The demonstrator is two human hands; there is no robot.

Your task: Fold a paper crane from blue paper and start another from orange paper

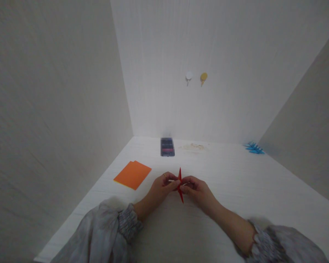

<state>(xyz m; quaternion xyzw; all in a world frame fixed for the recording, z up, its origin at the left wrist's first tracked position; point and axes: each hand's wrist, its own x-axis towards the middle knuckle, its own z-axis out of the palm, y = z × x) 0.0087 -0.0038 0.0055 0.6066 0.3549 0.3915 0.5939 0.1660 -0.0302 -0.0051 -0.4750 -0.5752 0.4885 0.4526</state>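
A folded piece of red paper point(181, 197) with pointed ends is held between my two hands, above the white table. My left hand point(166, 185) pinches it from the left, thumb and fingers pressed together; a ring shows on one finger. From the other side my right hand point(195, 187) grips the same red paper with closed fingertips. Its middle is mostly covered by my fingers, while one point sticks up away from me and another points towards me. Left of my hands lies a small stack of orange square paper point(133, 175).
A dark, blurred object point(167, 147) stands near the back wall. Blue folded paper pieces point(254, 148) sit in the far right corner. A white hook point(189, 76) and a yellow hook point(203, 77) are on the back wall. Walls enclose the table point(224, 171) left and right.
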